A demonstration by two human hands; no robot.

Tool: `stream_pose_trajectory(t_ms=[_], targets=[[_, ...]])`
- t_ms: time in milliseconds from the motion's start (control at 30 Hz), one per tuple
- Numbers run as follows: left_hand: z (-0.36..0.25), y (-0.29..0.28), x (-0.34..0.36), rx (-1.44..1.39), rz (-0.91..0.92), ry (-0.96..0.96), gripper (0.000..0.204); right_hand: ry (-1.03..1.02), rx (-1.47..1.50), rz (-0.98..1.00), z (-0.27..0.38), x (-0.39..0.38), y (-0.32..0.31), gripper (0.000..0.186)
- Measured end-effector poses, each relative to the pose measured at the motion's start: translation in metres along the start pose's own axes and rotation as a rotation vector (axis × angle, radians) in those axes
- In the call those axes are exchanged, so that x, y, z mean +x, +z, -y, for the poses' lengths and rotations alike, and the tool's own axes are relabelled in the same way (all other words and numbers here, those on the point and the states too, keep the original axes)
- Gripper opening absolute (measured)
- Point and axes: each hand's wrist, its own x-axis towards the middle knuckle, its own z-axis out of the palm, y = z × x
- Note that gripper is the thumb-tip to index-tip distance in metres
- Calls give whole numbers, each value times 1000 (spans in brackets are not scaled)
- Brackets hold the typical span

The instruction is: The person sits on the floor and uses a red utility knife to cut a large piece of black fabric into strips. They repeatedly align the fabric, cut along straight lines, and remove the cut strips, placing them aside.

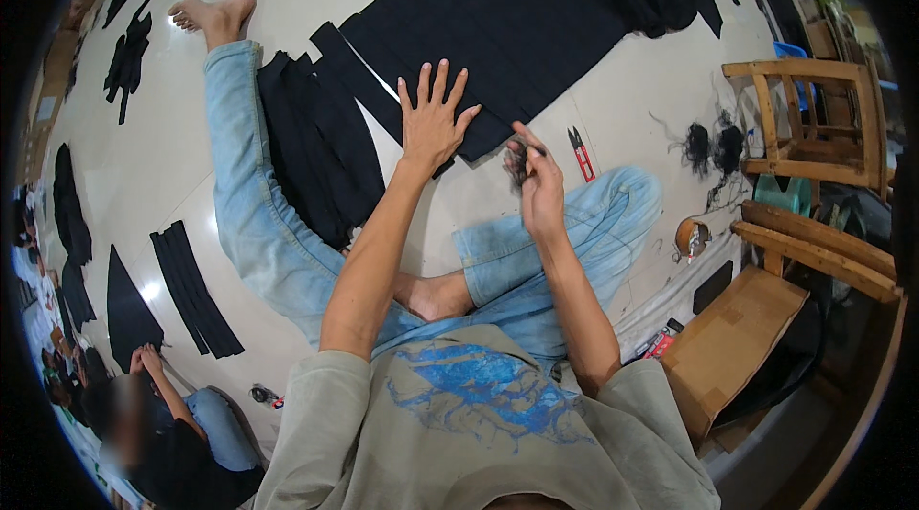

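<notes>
My left hand (433,117) lies spread, fingers apart, on a long black cloth panel (498,31) near its lower edge, beside a narrow black strip with pale floor showing along it. My right hand (540,186) is at the panel's lower corner, closed on a tangle of dark loose threads (517,163), its fingertips close to the cloth edge. Red-handled thread snips (582,154) lie on the floor just right of that hand. More black cloth pieces (306,156) lie bunched between my outstretched left leg and my left arm.
Thread clumps (713,146) lie by wooden chairs (804,71) on the right, above a cardboard sheet (728,338) and a round container (691,234). Black pieces (191,290) lie on the left floor (163,184). Another person (182,443) sits at lower left, hands on a black piece.
</notes>
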Motion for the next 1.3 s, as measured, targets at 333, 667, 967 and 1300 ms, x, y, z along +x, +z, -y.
stream_pose_trajectory(t_ms=[333, 667, 967, 1300], targets=[[1, 4, -2, -21, -84, 10, 60, 145, 106, -219, 8, -27, -57, 31], [4, 3, 3, -68, -79, -11, 60, -376, -1052, -55, 31, -39, -26, 42], [73, -5, 66, 144, -61, -193, 74, -88, -1158, 239, -20, -1, -13, 39], [81, -1, 62, 157, -103, -204, 76, 61, -282, -234, 3, -55, -33, 38]])
